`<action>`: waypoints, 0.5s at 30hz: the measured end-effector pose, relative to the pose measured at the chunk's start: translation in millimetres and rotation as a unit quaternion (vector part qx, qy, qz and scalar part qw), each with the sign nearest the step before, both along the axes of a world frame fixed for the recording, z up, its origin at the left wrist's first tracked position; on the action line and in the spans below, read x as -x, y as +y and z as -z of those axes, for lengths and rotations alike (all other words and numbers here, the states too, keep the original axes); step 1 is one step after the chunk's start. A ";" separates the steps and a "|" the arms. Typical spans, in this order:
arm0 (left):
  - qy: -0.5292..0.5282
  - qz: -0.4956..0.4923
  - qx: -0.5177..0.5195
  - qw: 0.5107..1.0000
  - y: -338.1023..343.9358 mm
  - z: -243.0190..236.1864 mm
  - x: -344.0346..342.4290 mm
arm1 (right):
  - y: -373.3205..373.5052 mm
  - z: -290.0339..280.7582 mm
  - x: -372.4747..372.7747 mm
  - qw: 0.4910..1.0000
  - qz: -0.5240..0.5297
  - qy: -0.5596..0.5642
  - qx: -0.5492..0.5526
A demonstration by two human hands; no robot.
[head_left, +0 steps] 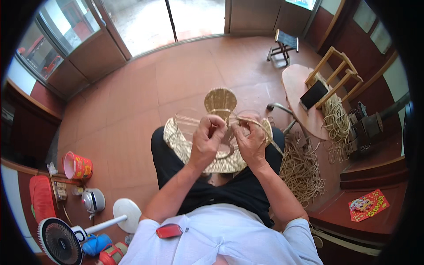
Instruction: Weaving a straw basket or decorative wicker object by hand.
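Note:
A pale tan woven piece (pixel 227 166) lies across my lap, with an open middle crossed by thin strands. A round woven panel (pixel 219 99) stands at its far side. Over the opening, my left hand (pixel 206 140) is closed in a pinch on a thin strand, near the foot of the round panel. Close beside it, my right hand (pixel 251 142) pinches a flat tan cord (pixel 276 146), whose length trails over the back of the hand toward my right thigh. My fingers partly hide where the strands meet.
At right, a wooden-topped table (pixel 293 84) bears a black phone (pixel 314 94), a wooden frame (pixel 336 70) and a cord bundle (pixel 336 118). Loose cord (pixel 302 170) heaps below. A folding stool (pixel 286 42) stands beyond. Lower left are a fan (pixel 60 242), a kettle (pixel 93 200) and a red bucket (pixel 78 166).

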State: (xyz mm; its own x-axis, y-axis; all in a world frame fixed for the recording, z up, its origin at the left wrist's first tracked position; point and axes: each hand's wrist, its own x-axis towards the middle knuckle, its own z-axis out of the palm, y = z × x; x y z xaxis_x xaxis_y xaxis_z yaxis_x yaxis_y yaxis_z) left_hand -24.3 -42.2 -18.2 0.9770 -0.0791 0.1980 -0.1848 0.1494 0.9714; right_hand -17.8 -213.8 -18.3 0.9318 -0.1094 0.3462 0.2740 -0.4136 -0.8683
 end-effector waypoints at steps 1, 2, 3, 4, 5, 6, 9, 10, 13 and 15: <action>0.037 0.047 0.033 0.998 8.8 -2.2 -3.1 | 0.8 2.3 7.8 0.989 0.036 -0.123 0.068; 0.064 0.068 0.066 0.993 18.1 -8.0 -2.9 | 4.9 -1.5 17.0 0.986 0.056 -0.126 0.098; 0.089 0.089 0.099 0.987 26.3 -12.3 -5.0 | 10.1 -6.1 23.4 0.987 0.051 -0.118 0.098; 0.088 0.076 0.126 0.985 33.6 -14.3 -6.0 | 15.9 -11.0 30.5 0.976 0.073 -0.155 0.135; 0.082 0.063 0.151 0.983 41.9 -15.7 -8.4 | 19.4 -12.3 34.6 0.961 0.095 -0.195 0.169; 0.080 0.064 0.158 0.982 52.7 -14.8 -10.5 | 20.2 -5.8 39.6 0.960 0.069 -0.207 0.176; 0.070 0.051 0.152 0.984 74.5 -13.2 -14.9 | 29.4 -3.7 35.6 0.952 0.012 -0.228 0.206; 0.083 0.023 0.149 0.985 77.3 -14.6 -16.5 | 30.6 -2.2 29.9 0.947 0.004 -0.225 0.228; 0.066 -0.003 0.155 0.986 88.2 -18.9 -27.3 | 33.5 5.9 18.2 0.942 0.018 -0.210 0.261; 0.046 0.003 0.155 0.987 92.0 -23.9 -38.0 | 32.7 9.7 18.0 0.939 0.015 -0.210 0.272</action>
